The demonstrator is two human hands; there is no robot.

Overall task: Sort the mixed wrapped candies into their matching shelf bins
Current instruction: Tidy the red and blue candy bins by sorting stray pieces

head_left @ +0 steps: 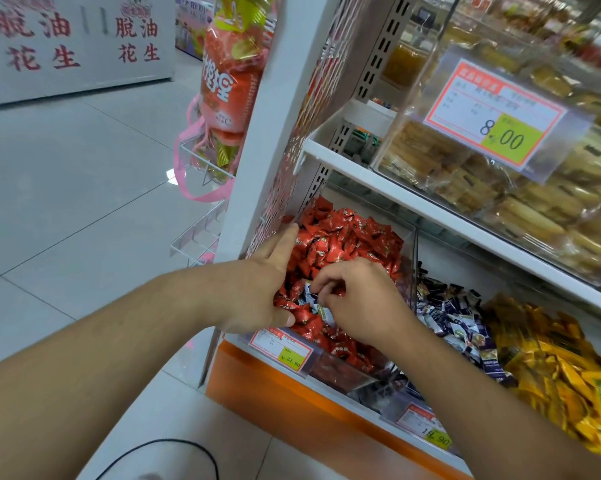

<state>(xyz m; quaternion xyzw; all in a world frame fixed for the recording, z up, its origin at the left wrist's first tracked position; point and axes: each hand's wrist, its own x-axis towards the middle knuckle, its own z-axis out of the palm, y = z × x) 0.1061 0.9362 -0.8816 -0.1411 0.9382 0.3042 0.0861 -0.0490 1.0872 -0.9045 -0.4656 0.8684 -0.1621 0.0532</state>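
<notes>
In the red candy bin [408,244], the right hand [361,303] has its grip pinched on a blue-white candy [311,299] at the pile's 7 o'clock; the left hand [257,289] rests flat at 9 o'clock, grip wide.

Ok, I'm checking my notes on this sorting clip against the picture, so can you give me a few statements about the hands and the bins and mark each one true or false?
1. The right hand pinches a dark blue and white candy lying among the red candies. True.
2. The left hand holds a yellow candy. False: its fingers are straight and it rests on the red candies at the bin's left side, holding nothing.
3. The bin right of the red one holds dark blue and white candies. True.
4. The yellow candies sit in the leftmost bin. False: they are furthest right of the three.
5. The red bin's price tag reads 8.00. False: it reads 24.90.
</notes>
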